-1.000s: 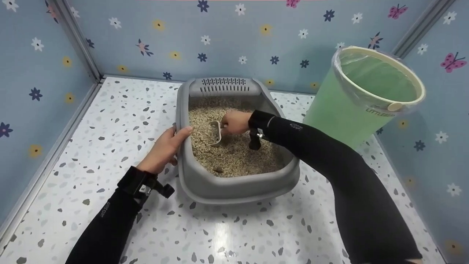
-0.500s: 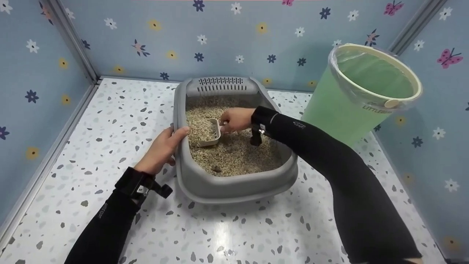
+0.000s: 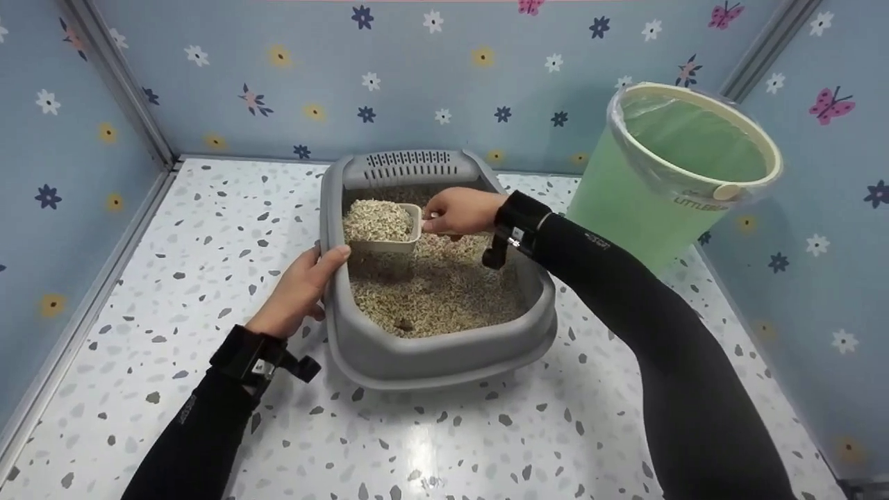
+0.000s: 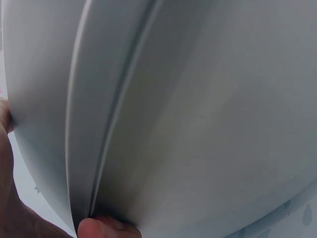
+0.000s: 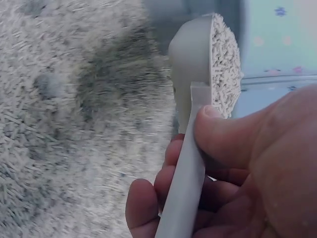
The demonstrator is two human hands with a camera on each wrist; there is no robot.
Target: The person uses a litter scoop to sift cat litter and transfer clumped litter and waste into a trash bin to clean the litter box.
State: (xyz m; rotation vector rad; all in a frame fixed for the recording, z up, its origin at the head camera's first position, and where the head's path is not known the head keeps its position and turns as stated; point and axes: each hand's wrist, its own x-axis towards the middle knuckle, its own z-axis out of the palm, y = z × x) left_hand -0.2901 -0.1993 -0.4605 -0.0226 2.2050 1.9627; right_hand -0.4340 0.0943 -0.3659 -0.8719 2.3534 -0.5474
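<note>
A grey litter box holds a layer of pale pellet litter. My left hand grips its left rim, thumb over the top and fingers beneath the lip, as the left wrist view also shows. Inside the box, above the litter, my right hand holds a light-coloured litter scoop by its handle. Heaped pellets fill the scoop in the right wrist view, where thumb and fingers wrap round the handle. A small dark clump lies in the litter near the front.
To the right of the box stands a green bin with a cream rim and a clear plastic liner. Blue flowered wall panels enclose the back and both sides. The speckled white surface extends in front of the box.
The scoop was partly buried in the litter. My right hand has raised it, now heaped with pellets, clear of the surface. My left hand keeps its grip on the rim.
</note>
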